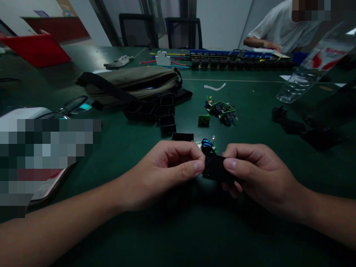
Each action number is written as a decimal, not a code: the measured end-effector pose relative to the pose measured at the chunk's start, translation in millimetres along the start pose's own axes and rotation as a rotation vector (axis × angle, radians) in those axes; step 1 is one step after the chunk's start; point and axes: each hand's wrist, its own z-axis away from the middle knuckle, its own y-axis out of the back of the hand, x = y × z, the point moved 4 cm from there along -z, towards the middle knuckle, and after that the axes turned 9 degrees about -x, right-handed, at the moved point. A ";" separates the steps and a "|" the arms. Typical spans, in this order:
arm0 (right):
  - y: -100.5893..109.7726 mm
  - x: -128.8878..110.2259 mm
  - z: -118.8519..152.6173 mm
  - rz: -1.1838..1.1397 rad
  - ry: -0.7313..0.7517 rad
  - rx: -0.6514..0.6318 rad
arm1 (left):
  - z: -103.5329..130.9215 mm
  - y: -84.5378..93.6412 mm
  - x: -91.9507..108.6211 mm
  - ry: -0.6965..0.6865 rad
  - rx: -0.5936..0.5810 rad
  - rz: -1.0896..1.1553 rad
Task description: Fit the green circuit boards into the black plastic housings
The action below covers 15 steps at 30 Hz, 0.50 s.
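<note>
Between thumb and fingers, my right hand (261, 174) grips a small black plastic case (217, 168) just above the table. My left hand (172, 163) is closed in a pinch at the left edge of the same case; its fingertips touch there, and whatever else they may hold is hidden. Just beyond the case is a circuit board with a blue-and-black coil (207, 144), partly covered by the case and my fingers. Another black box (183, 137) lies behind my left hand. Farther off rest a small green circuit board (204, 119) and a pile of populated boards (222, 110).
Several open black boxes (150, 111) lie left of the boards, before an olive bag (133, 81). A clear plastic bottle (308, 70) and black pieces (289, 120) are at right. Glasses (75, 105) lie left. Across the green table (172, 230), a person (278, 29) sits near wired modules (236, 59).
</note>
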 end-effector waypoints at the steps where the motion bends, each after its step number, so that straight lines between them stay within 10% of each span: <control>1: 0.0 0.4 -0.2 -0.004 -0.003 0.001 | 0.0 0.0 1.1 -0.011 -0.004 -0.018; 15: 0.0 0.1 -0.9 0.041 -0.030 -0.003 | 0.3 0.5 3.2 0.027 -0.054 -0.105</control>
